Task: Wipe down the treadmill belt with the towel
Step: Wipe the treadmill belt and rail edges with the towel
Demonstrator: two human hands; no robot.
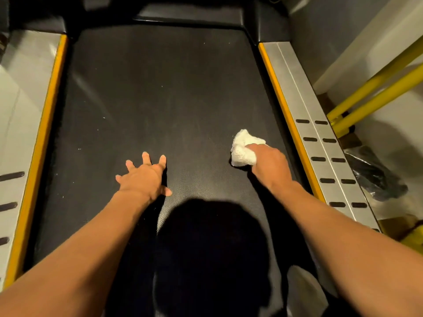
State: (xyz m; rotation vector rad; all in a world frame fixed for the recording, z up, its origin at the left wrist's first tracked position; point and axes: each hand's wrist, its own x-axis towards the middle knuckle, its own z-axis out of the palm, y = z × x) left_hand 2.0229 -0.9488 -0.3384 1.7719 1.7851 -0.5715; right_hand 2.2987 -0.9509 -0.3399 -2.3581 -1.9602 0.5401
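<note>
Your biggest risk is patchy coverage. The towel (243, 147) is bunched into a small wad, so each stroke probably clears only a narrow strip, and pale specks show on the belt (160, 88) towards its left side and far end. If you do not overlap your passes, you are likely to leave stripes between them.

You lean on your left hand (144, 177), which lies flat on the belt with its fingers spread wide and holds nothing. If the belt rolls freely, that weight could shift it under you and throw off your balance, so keep the load light.

Your right hand (269, 164) works near the right rail (304, 115). A stroke carried further right could knock your knuckles on its yellow edge or drag the towel off the belt.

Your right hand's fingers are curled round the towel and press it down on the belt. The towel sits under and ahead of those fingers, with most of the wad sticking out forward and to the left of the knuckles. It lies on the right half of the belt, about midway along the visible length, well apart from your left hand.
</note>
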